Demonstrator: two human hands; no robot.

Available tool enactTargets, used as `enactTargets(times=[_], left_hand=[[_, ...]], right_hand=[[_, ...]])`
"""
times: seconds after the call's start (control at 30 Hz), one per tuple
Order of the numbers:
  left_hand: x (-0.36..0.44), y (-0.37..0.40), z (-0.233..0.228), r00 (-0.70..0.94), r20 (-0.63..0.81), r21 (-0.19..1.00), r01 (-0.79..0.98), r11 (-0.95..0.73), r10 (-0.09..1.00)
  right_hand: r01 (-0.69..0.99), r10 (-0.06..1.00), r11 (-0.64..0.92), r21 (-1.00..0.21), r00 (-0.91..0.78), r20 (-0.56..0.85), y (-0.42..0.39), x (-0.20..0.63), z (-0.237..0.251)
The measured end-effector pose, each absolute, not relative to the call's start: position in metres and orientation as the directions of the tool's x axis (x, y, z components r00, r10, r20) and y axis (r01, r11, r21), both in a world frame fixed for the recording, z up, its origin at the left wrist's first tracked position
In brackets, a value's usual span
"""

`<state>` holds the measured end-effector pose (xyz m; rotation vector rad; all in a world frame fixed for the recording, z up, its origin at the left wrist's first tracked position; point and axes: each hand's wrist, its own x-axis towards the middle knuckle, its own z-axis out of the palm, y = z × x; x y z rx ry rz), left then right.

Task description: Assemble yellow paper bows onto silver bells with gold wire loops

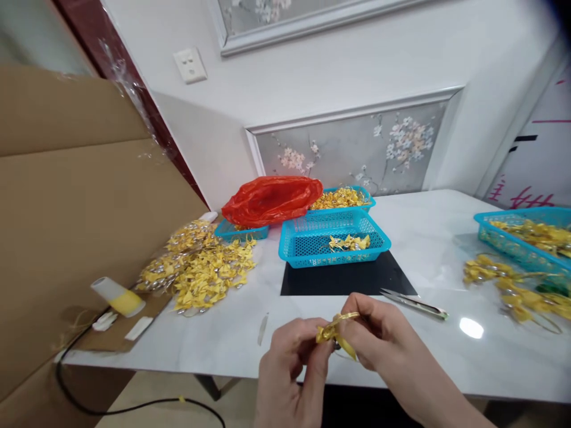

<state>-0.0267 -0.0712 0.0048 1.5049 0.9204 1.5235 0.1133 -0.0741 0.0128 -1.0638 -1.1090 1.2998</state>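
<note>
Between both hands, above the table's front edge, is a small yellow ribbon bow [343, 343] with gold cord and a dark round bead. My left hand [297, 362] pinches its left end between thumb and forefinger. On the other side, the thumb and fingers of my right hand [379, 333] are closed on the gold cord and ribbon; the fingertips hide part of it. A pair of silver scissors [417, 303] lies just beyond my right hand. Behind the hands, a blue plastic basket [294, 258] holds a few yellow bows [350, 242] and rests on a black mat [343, 280].
A red plastic bag [272, 202] lies over another blue basket [241, 233]. Heaped yellow bows [209, 273] cover the table's left side, near a yellow-and-white cone [118, 296] and a cardboard box [84, 220]. At right stands a full blue basket [499, 238] beside loose bows [513, 291].
</note>
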Motion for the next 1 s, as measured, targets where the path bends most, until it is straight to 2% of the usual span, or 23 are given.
enactTargets(times=[0.1, 0.17, 0.33, 0.43, 0.57, 0.67, 0.73, 0.8, 0.93, 1.0], left_hand=[[-0.03, -0.069, 0.008, 0.112, 0.55, 0.833, -0.013, -0.552, 0.827], [-0.033, -0.067, 0.012, 0.189, 0.571, 0.814, -0.003, -0.581, 0.799], [-0.037, -0.065, 0.016, 0.187, 0.43, 0.888, 0.09, -0.451, 0.883], [-0.038, -0.064, 0.015, 0.141, 0.398, 0.903, 0.117, -0.414, 0.907], [-0.041, -0.061, 0.016, 0.184, 0.454, 0.838, 0.244, -0.488, 0.872], [-0.045, -0.06, 0.019, 0.251, 0.457, 0.788, 0.331, -0.52, 0.853], [-0.048, -0.061, 0.021, 0.285, 0.452, 0.779, 0.335, -0.53, 0.845], [-0.05, -0.061, 0.022, 0.337, 0.452, 0.773, 0.315, -0.551, 0.826], [-0.051, -0.061, 0.025, 0.401, 0.379, 0.833, 0.244, -0.496, 0.834], [-0.05, -0.061, 0.025, 0.412, 0.313, 0.887, 0.195, -0.418, 0.856]], right_hand=[[-0.196, 0.999, 0.004, -0.981, -0.051, 0.014, -0.073, 0.112, 0.013], [-0.214, 0.998, 0.011, -0.977, -0.062, 0.025, -0.072, 0.111, 0.013], [-0.184, 0.997, 0.037, -0.982, -0.059, 0.049, -0.078, 0.119, 0.009], [-0.141, 0.978, 0.208, -0.968, 0.003, 0.209, -0.088, 0.128, 0.009], [0.041, 0.866, 0.489, -0.871, 0.095, 0.491, -0.102, 0.124, 0.019], [0.041, 0.774, 0.568, -0.822, 0.313, 0.55, -0.106, 0.107, 0.028], [-0.007, 0.766, 0.576, -0.817, 0.355, 0.537, -0.106, 0.102, 0.03], [-0.02, 0.796, 0.565, -0.825, 0.278, 0.538, -0.103, 0.105, 0.031], [0.07, 0.871, 0.491, -0.869, -0.026, 0.49, -0.102, 0.123, 0.032], [0.096, 0.904, 0.427, -0.899, -0.036, 0.426, -0.105, 0.124, 0.033]])
